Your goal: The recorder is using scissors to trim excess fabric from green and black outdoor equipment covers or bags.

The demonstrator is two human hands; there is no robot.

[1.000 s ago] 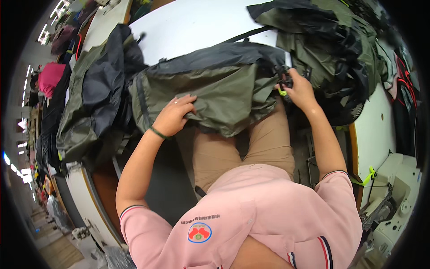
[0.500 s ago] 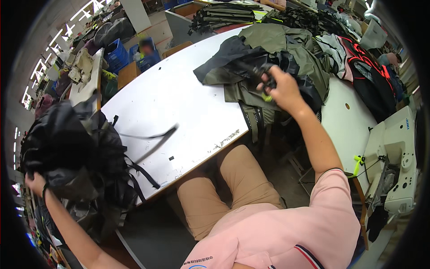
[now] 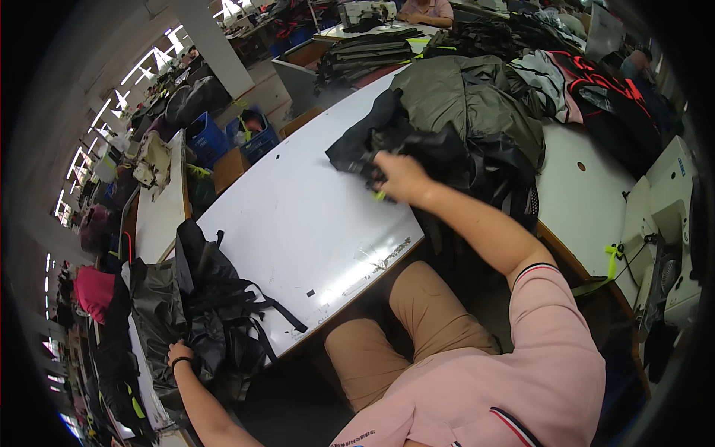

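An olive and black bag (image 3: 469, 100) lies crumpled across the far right of the white table. My right hand (image 3: 402, 179) is closed on the bag's black webbing and fabric, pulled out toward the table's middle; a bit of yellow-green shows under the fingers. At the left, another olive and black bag (image 3: 160, 298) with loose black straps (image 3: 272, 305) lies over the table's edge. My left hand (image 3: 179, 354) is closed at its near side, fingers bent on the olive cloth. Folds hide part of that grip.
The white table (image 3: 298, 216) curves in front of me. A sewing machine (image 3: 666, 223) stands at the right. Black and red fabric pieces (image 3: 596, 97) lie behind the bag. Blue crates (image 3: 205, 138) stand beyond the table, and a person (image 3: 428, 11) sits at the back.
My right hand has moved left and nearer, drawing the black fabric along. The left bag has gone from a raised, blurred bundle to lying lower and flatter, my left hand still at it. The view has shifted.
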